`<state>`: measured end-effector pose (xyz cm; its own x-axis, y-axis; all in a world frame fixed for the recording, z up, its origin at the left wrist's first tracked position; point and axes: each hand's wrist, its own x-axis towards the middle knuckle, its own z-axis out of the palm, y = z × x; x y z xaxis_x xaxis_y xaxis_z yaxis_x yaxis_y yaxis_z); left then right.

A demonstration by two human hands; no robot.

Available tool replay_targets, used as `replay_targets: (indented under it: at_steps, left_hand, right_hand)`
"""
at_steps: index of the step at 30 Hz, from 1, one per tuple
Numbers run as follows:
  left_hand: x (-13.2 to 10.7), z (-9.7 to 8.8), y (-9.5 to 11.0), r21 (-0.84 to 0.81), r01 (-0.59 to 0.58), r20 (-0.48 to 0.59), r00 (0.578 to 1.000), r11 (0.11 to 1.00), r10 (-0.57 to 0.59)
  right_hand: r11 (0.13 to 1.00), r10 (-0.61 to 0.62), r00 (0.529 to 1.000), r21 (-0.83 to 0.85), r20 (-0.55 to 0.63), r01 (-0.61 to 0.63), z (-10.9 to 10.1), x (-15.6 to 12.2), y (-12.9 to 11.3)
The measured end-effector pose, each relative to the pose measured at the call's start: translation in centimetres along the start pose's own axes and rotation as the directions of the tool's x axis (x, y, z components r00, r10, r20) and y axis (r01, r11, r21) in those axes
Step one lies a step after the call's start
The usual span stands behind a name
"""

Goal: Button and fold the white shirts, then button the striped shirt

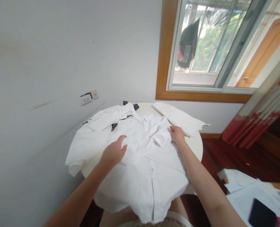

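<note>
A white button-up shirt (140,176) lies spread on a round table, its collar toward the wall and its hem hanging over the near edge. My left hand (115,152) is over the shirt's left side, thumb and fingers apart, holding nothing. At the shirt's right shoulder, my right hand (177,134) has its fingers closed on the cloth edge; the fingertips are partly hidden. Another white garment (92,132) lies crumpled at the left, with black striped cloth (135,107) showing beside it. Folded white cloth (177,116) rests at the back right, just beyond my right hand.
The round cream table (198,146) stands against the wall near a wood-framed window (168,96). A wall socket (86,99) is at the left. Papers (251,195) and a dark flat object (261,214) lie at lower right. A curtain (253,123) hangs at right.
</note>
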<state>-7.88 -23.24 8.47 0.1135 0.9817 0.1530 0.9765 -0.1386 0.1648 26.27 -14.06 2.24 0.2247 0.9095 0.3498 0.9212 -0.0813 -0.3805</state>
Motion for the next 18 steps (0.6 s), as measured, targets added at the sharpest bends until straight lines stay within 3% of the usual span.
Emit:
replay_targets:
  at_steps: [6, 11, 18]
  left_hand:
    - [-4.7, 0.8, -2.2, -0.050, 0.129, -0.083, 0.988, 0.990, -0.133]
    - [-8.1, 1.7, -2.9, -0.100, 0.174, -0.166, 0.968, 0.980, -0.189]
    - [-9.5, 2.0, -3.0, -0.175, 0.202, -0.109, 0.969, 0.964, -0.223]
  right_hand:
    - [0.991, -0.022, 0.999, -0.133, 0.030, 0.025, 0.0, -0.3, -0.1]
    - [0.980, -0.025, 0.999, -0.196, 0.029, 0.030, 0.1, -0.4, -0.2]
    - [0.966, 0.005, 1.000, -0.260, -0.004, -0.006, 0.6, -0.3, -0.5]
